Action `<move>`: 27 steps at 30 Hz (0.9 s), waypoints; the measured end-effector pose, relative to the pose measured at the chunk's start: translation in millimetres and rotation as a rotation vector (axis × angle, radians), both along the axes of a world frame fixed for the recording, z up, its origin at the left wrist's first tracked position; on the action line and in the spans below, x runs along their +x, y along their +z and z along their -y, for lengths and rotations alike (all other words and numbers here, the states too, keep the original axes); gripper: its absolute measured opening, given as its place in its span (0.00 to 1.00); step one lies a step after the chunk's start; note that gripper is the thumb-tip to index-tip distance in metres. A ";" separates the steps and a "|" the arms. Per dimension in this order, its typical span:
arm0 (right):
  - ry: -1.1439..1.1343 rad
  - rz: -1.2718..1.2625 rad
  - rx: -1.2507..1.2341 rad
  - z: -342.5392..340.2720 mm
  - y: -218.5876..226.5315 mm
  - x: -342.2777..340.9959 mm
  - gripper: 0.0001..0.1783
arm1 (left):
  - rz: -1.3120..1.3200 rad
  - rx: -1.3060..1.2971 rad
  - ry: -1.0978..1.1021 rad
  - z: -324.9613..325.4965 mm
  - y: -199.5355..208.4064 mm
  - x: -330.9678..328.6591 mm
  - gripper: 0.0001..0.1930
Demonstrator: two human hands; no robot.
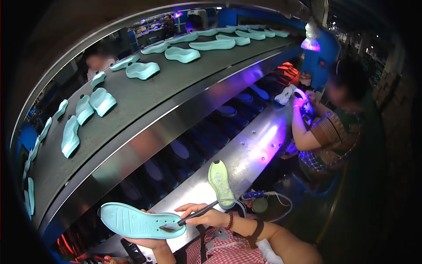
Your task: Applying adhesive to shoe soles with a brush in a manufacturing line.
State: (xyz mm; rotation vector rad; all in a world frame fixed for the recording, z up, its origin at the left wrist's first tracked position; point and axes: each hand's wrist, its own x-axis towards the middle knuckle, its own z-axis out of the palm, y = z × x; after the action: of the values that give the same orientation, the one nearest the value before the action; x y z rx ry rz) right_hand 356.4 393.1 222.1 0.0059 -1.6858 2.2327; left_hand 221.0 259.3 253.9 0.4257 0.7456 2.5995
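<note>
My left hand (pixel 151 243) supports a light blue shoe sole (pixel 132 220) from below, palm under it and some fingers hidden. The sole's grooved and dotted face is turned up, with its narrower end toward my right hand (pixel 213 218). Between the fingers of that hand is a black-handled brush (pixel 200 213); its bristles touch the sole near the narrower end. A clear tube (pixel 241 203) appears to run from the brush handle. Just beyond my right hand, a yellow-green shoe sole (pixel 221 179) lies on the metal ledge (pixel 259 147).
Several light blue soles (pixel 182 54) lie on a dark conveyor belt (pixel 140 101) above the ledge. Dark slots below hold more soles (pixel 179 149). At right, a co-worker (pixel 329 132) handles a shoe part under a purple-lit lamp (pixel 311 39). A blue fitting (pixel 254 194) sits by the ledge.
</note>
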 end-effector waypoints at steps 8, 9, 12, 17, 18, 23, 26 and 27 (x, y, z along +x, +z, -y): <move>0.165 -0.001 -0.405 -10.2 -1.1 2.9 0.12 | -0.106 0.066 -0.105 -10.5 -0.6 -0.6 0.39; 0.188 0.008 -0.493 -13.0 0.6 2.7 0.12 | -0.111 0.067 -0.110 -13.7 6.2 1.4 0.39; 0.221 0.005 -0.616 -4.9 15.9 6.7 0.11 | 0.069 0.094 -0.108 -13.8 22.9 24.7 0.38; 0.184 -0.032 -0.793 17.8 13.1 -0.9 0.12 | -0.100 0.139 -0.112 -25.5 12.1 56.6 0.31; 0.172 -0.037 -0.793 17.2 14.3 -2.2 0.12 | -0.104 0.136 -0.154 -22.2 0.1 46.6 0.31; -0.066 -0.137 -0.050 14.5 28.0 5.5 0.12 | -0.065 0.156 -0.245 -19.8 -0.7 36.1 0.31; -0.048 -0.103 0.104 9.9 30.1 4.8 0.14 | -0.080 0.222 -0.425 -17.9 -11.9 18.0 0.34; -0.008 -0.024 0.189 6.3 35.2 5.7 0.14 | -0.069 0.170 -0.390 -18.1 -12.9 15.3 0.34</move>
State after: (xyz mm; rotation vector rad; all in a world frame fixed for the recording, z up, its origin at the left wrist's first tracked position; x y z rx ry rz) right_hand 362.1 386.8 257.3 0.0708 -1.8734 2.0513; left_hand 236.3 277.5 240.9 0.6441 0.4124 2.2937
